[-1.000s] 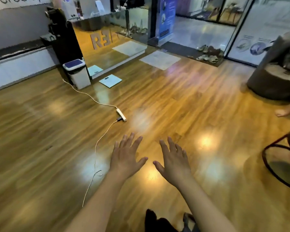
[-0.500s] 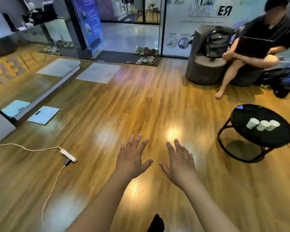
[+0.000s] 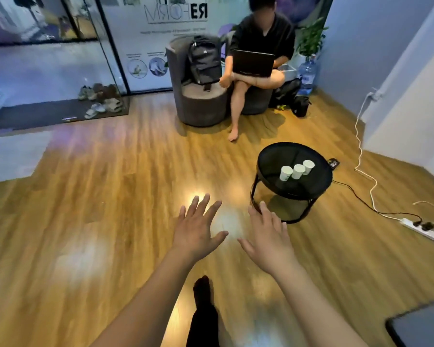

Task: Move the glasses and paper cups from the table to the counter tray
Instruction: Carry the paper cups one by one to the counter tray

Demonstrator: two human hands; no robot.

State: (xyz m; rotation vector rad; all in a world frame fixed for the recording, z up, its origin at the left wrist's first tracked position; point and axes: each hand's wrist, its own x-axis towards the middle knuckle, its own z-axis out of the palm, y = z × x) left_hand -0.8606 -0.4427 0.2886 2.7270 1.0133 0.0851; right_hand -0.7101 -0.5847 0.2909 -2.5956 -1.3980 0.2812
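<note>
Above the wood floor [image 3: 110, 209], left hand [image 3: 198, 231] and right hand [image 3: 268, 241] both stretched forward, palms down, fingers spread straight, holding nothing. 3 paper cups [image 3: 297, 170] stand upright in a tight row near the middle of the round black table [image 3: 273, 159], ahead and right of the hands, well apart from them. Right fingertips overlap the table's leg in view; contact unclear. Seated person with laptop [image 3: 252, 62] behind the table. Power strip [image 3: 422, 230] on floor at right.
</note>
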